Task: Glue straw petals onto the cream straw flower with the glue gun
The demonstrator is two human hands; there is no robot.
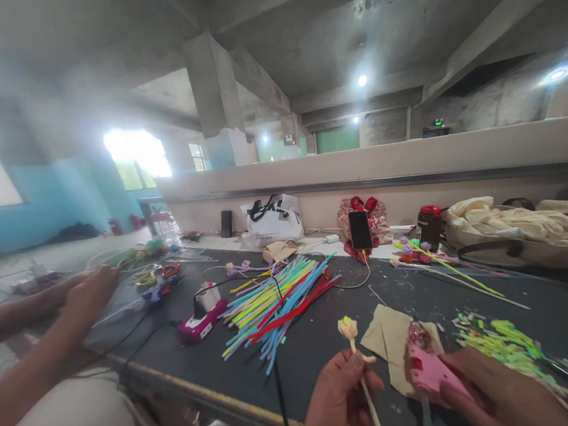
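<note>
Between the thumb and fingers of my left hand (pixel 340 397) is the stem of a small cream flower (pixel 348 328) with a yellowish centre. The flower points up, and a short side piece sticks out to the right of its stem. My right hand (pixel 493 387) is wrapped round a pink glue gun (pixel 434 372), at the right of the flower. The gun's front end lies over a folded beige cloth or paper (pixel 390 346) on the dark table (pixel 321 362). Small green and yellow cut pieces (pixel 509 342) are scattered beyond my right hand.
A pile of coloured stems (pixel 277 306) lies mid-table beside a purple power strip (pixel 202 321). Behind stand a phone (pixel 360 231), a white bag (pixel 273 222) and a dark bottle (pixel 429 228). Another person's arms (pixel 60 332) reach in at left. A black cable hangs over the front edge.
</note>
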